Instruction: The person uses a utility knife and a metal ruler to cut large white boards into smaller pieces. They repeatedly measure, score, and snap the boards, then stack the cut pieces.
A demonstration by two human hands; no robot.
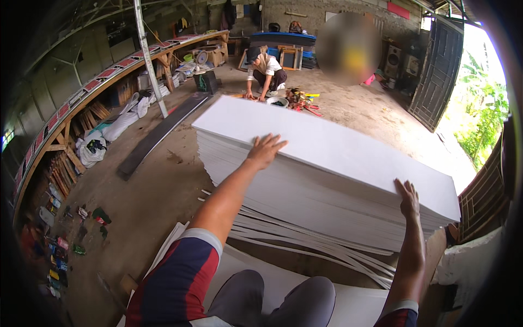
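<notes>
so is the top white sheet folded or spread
Spread: the top sheet lies unfolded on the stack, left hand and right hand at its near edge.

Along the left of the frame curves a long wooden bench [66, 107], with red-and-white panels [108, 72] on top. A pale post [146, 52] rises in front of it at upper left. White sacks [121, 127] slump beneath, and a dark board [159, 137] lies on the floor [131, 201] nearby. Small bottles and cans litter the lower left. At upper centre a co-worker [267, 66] squats by a basin [278, 102]. A speaker [392, 58] stands at upper right, left of a dark gate [438, 73]; green plants [480, 103] show beyond at the right edge.
</notes>
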